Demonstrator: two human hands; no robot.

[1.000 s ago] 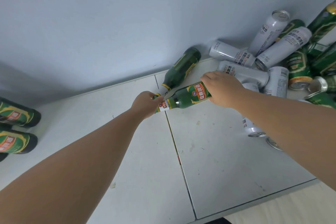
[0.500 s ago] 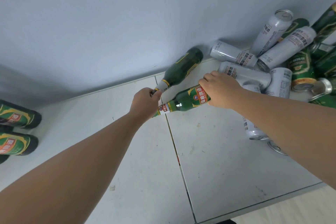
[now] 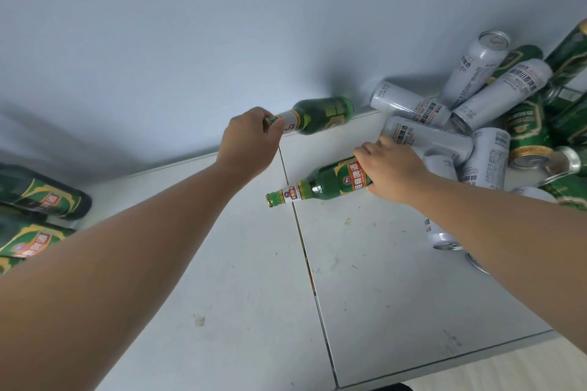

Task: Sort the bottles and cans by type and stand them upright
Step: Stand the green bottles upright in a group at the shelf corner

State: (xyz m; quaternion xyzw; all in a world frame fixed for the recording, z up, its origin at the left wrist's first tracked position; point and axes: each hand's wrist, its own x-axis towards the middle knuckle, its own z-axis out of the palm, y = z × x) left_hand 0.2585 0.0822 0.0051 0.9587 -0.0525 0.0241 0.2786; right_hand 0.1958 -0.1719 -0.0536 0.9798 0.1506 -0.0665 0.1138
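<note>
Table (image 3: 397, 295): bottles (image 3: 330, 182) in L hand (image 3: 251, 140), R hand (image 3: 392, 168); "WHEAT BEER" can (image 3: 435, 141).

The white table (image 3: 381, 311), split by a dark seam (image 3: 305, 251), carries a heap of white cans (image 3: 425, 140) and green cans (image 3: 527, 127) far right, one green bottle (image 3: 327, 182) lying across the seam, and more green bottles (image 3: 44, 197) far left.

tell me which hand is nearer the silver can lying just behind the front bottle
Right. The right hand grips the front bottle, close beside the silver can. The left hand holds the rear bottle by its neck, well to the can's left.
</note>
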